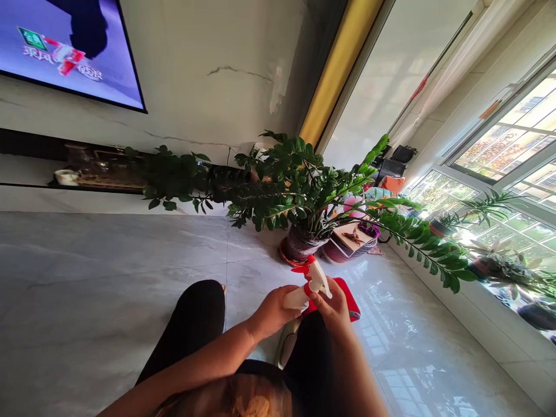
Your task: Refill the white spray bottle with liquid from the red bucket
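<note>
My left hand is wrapped round the pale body of a spray bottle held over my lap. My right hand grips the bottle's white and red trigger head, fingers closed on it. A red cloth or pad shows just behind my right hand. Straight ahead on the tiled floor stands a large leafy green plant in a dark pot on a red saucer. Its long fronds spread to both sides.
A television hangs on the wall above a low shelf. Beside the pot lies a stack of books or boxes. More potted plants line the window sill on the right. My black-clad knees fill the near floor.
</note>
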Action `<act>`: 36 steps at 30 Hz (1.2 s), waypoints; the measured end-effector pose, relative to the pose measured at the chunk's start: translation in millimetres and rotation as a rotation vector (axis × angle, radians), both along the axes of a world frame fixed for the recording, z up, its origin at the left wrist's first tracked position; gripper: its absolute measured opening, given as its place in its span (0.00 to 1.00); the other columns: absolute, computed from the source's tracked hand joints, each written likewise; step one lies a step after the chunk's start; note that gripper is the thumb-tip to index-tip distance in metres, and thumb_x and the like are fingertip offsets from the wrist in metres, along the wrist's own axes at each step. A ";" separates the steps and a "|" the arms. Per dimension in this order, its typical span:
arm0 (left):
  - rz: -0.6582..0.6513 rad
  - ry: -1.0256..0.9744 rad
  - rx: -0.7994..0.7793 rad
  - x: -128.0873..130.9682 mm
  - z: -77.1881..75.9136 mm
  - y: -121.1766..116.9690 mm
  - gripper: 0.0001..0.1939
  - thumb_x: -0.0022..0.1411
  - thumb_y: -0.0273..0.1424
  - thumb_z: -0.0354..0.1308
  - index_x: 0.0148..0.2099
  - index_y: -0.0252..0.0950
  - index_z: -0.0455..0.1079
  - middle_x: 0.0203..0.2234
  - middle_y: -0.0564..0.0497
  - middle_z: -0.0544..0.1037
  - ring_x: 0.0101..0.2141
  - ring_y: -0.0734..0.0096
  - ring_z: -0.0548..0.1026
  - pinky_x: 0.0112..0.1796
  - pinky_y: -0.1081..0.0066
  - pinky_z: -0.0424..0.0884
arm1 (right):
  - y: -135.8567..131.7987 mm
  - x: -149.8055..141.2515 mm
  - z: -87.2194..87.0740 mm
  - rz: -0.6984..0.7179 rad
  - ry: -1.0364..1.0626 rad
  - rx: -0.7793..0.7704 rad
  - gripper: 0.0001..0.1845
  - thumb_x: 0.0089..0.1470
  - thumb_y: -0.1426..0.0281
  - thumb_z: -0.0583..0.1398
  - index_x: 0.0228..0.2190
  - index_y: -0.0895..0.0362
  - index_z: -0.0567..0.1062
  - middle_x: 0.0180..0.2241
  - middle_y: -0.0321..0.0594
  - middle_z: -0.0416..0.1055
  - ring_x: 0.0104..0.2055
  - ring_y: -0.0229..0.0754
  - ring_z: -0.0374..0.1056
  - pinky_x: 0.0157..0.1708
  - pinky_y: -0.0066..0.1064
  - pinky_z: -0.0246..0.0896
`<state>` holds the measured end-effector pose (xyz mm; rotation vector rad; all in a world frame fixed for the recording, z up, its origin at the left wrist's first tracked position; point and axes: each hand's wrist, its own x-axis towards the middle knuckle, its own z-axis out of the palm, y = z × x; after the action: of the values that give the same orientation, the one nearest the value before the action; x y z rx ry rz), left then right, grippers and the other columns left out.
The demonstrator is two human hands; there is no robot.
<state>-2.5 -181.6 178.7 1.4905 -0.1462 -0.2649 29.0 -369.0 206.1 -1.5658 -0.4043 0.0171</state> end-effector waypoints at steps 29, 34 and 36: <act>-0.028 0.010 -0.007 -2.3 -1.5 -3.4 0.26 0.53 0.34 0.64 0.53 0.31 0.77 0.43 0.47 0.81 0.41 0.64 0.73 0.43 0.66 0.67 | -6.7 -0.7 -10.9 0.097 -0.020 -0.058 0.31 0.61 0.47 0.70 0.57 0.51 0.77 0.54 0.47 0.77 0.55 0.54 0.74 0.55 0.41 0.72; -0.010 0.014 0.016 -1.7 -7.9 -4.4 0.28 0.52 0.35 0.65 0.55 0.29 0.76 0.46 0.44 0.81 0.45 0.60 0.75 0.47 0.64 0.67 | -7.2 -0.5 -8.1 0.074 -0.055 -0.091 0.23 0.62 0.48 0.69 0.48 0.53 0.82 0.48 0.46 0.79 0.49 0.53 0.75 0.50 0.40 0.73; -0.008 0.025 0.009 -1.5 -9.3 -4.8 0.29 0.52 0.36 0.66 0.56 0.29 0.76 0.46 0.43 0.81 0.44 0.60 0.74 0.46 0.64 0.67 | -4.5 0.5 -6.2 0.011 -0.128 -0.104 0.22 0.59 0.49 0.72 0.43 0.53 0.82 0.45 0.45 0.79 0.47 0.52 0.74 0.47 0.38 0.72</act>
<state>-4.0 -186.4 169.4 1.4948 -0.1305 -0.2907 29.4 -373.5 199.9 -1.6729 -0.5192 -0.0548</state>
